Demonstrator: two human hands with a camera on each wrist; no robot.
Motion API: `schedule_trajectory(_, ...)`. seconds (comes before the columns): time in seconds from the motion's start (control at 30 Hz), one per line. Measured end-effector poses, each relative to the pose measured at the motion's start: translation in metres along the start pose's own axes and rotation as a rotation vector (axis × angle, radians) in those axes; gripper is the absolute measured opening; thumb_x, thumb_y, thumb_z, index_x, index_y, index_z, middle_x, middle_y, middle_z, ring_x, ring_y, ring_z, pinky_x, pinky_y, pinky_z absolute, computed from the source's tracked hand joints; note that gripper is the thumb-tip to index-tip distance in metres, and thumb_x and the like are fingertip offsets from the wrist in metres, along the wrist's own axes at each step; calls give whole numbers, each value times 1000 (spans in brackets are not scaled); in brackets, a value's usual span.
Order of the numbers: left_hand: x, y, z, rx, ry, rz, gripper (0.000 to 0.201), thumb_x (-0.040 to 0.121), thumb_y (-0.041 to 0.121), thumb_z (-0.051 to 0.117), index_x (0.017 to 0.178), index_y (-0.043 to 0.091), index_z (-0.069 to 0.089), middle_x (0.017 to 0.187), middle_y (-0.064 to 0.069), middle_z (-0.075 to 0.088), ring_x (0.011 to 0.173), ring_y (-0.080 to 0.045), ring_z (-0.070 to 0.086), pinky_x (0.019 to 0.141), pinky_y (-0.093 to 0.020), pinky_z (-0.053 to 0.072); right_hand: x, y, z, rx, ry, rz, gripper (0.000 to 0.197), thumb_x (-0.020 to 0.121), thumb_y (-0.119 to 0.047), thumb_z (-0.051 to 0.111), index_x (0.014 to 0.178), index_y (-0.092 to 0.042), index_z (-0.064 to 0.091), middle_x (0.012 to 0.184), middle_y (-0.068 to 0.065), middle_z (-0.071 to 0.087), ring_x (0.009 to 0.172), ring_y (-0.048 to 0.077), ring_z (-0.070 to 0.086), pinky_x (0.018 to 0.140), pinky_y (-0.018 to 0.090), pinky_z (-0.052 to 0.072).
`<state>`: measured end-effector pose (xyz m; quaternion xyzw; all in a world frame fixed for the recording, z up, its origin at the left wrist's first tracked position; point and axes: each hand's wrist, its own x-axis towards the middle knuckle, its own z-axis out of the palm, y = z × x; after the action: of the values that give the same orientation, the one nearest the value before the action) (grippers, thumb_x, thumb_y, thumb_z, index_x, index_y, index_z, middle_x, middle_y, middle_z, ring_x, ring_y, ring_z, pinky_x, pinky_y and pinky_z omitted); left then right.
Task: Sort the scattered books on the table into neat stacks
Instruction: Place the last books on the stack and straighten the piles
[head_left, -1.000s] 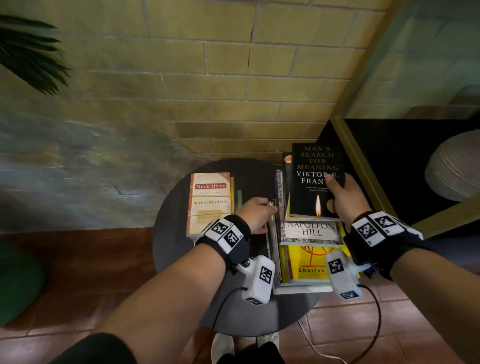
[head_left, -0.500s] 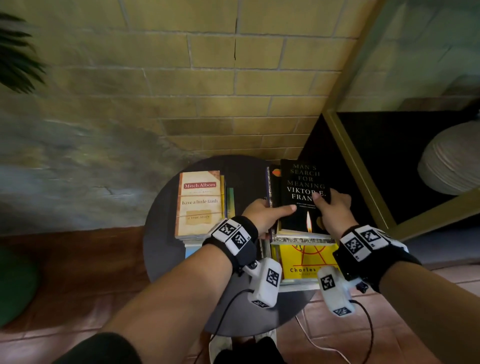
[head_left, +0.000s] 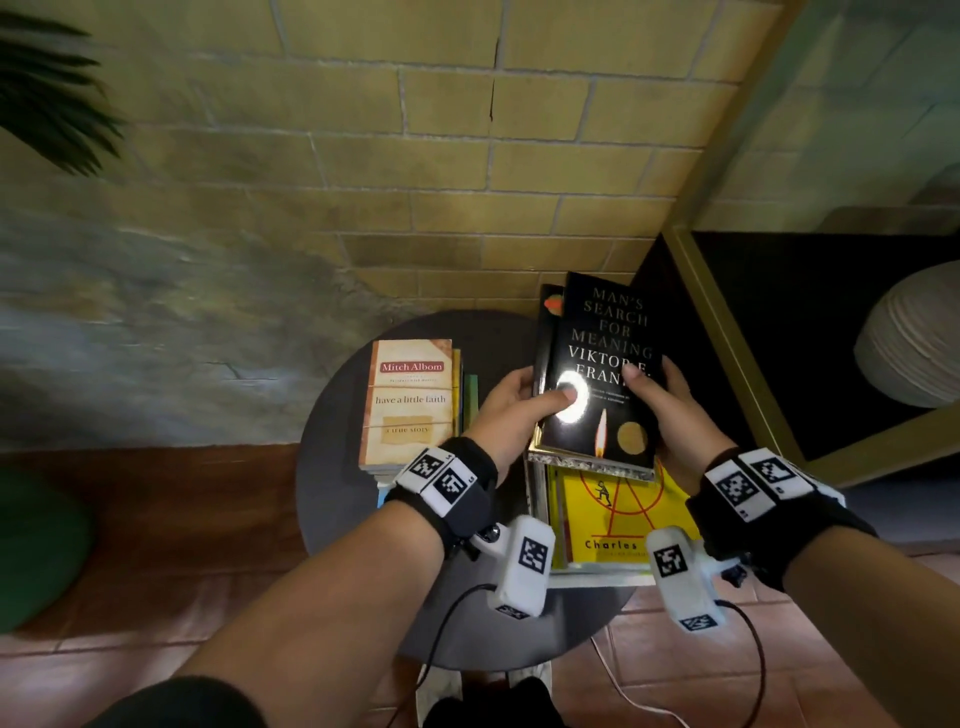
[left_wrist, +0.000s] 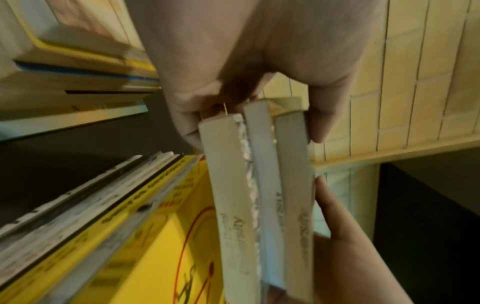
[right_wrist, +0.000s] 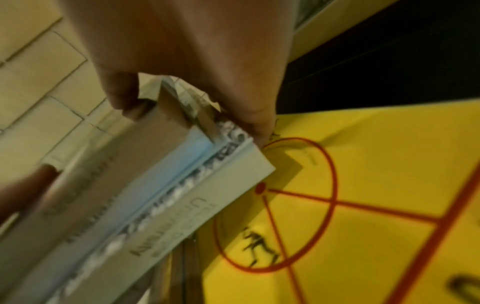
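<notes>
Item 1: bundle of three paperbacks (left_wrist: 259, 205), held between both hands at right of centre in the head view, lifted clear of the stack below. Top volume: black "Man's Search for Meaning" (head_left: 602, 374), glare spot on the cover. Beneath it I see a black book with an orange mark (head_left: 551, 306) showing at the upper left edge, and a silver-patterned cover edge along the bottom. The wrist views show three page blocks side by side with a stamp I cannot read through the blur.

Item 2: left hand (head_left: 511, 410), gripping the bundle's left edge, thumb laid across the black cover, fingers curled beneath.

Item 3: right hand (head_left: 670, 415), gripping the right edge, thumb on the cover near the author's name, fingers wrapped under.

Item 4: yellow book (head_left: 613, 509), red circle-and-line drawing with a small running figure, "Charles" printed low on the cover; it lies flat atop a right-hand stack directly below the bundle, lower centre of the frame.

Item 5: left-hand stack, topped by Mitch Albom's "have a little faith" (head_left: 410, 400), centre of the frame, well apart from the hands. Yellow, blue and green edges show under it.

Item 6: round dark table (head_left: 332, 467), bearing both stacks, against a brick wall (head_left: 415, 156).

Item 7: dark plant fronds (head_left: 47, 93), upper left; pale ribbed round object (head_left: 914, 338), far right.
</notes>
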<state>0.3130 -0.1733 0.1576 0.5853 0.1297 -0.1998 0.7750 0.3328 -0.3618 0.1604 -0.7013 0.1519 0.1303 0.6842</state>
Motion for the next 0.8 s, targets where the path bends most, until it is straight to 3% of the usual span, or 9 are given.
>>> schedule_trajectory(0.13,-3,6,-11,-53,-27,-37,60,85,10,69,139,11,41,130,-15,61,115,-29,62,102,-44,49,-2,1,20,-9,-28,-16,90,58,-59,80,135,-29,46,123,1,65,105,21,67,89,43,54)
schedule_trajectory(0.2,-3,7,-16,-58,-24,-34,64,85,11,69,140,13,36,129,-15,60,110,-27,63,99,-43,51,-5,-2,33,-58,8,-70,69,70,-47,77,129,-23,50,114,-2,68,99,14,68,84,35,55)
schedule_trajectory(0.27,-3,6,-21,-59,4,-27,83,73,24,77,143,17,32,126,-13,62,108,-26,65,99,-45,51,-7,-6,45,-77,8,-115,47,80,-37,71,121,-24,53,110,-3,68,94,11,68,77,28,54)
schedule_trajectory(0.33,-4,7,-28,-11,24,3,90,68,34,80,144,19,34,125,-9,65,108,-24,67,100,-46,52,-7,-7,56,-81,-31,-150,32,82,-32,70,111,-29,56,111,1,69,97,15,68,82,33,54)
schedule_trajectory(0.43,-7,14,-45,35,59,51,69,82,26,76,141,17,41,125,-8,66,110,-24,67,100,-44,52,-2,-8,76,-71,-80,-154,25,83,-32,71,105,-30,59,110,4,70,98,21,69,88,41,55)
schedule_trajectory(0.5,-10,20,-61,49,101,55,59,85,21,73,138,15,47,123,-10,67,107,-25,68,96,-41,54,2,-7,95,-67,-118,-118,42,77,-44,74,112,-27,59,110,4,70,98,21,69,89,42,55)
schedule_trajectory(0.6,-15,26,-89,52,183,65,44,87,18,71,128,14,57,115,-11,71,101,-25,70,90,-37,57,11,-2,128,-120,-146,-61,89,56,-66,73,130,-21,51,115,2,69,99,19,69,91,41,54)
schedule_trajectory(0.73,-16,26,-120,47,235,52,30,89,15,67,119,15,62,114,-13,70,94,-26,69,84,-34,58,19,8,163,-149,-165,-5,88,58,-64,74,131,-20,50,115,2,69,100,20,68,95,45,51)
schedule_trajectory(0.8,-14,23,-130,40,232,31,17,90,15,66,106,20,65,113,-16,71,96,-30,69,90,-41,56,22,9,174,-150,-174,23,90,54,-64,74,129,-20,51,113,2,69,99,20,68,94,45,52)
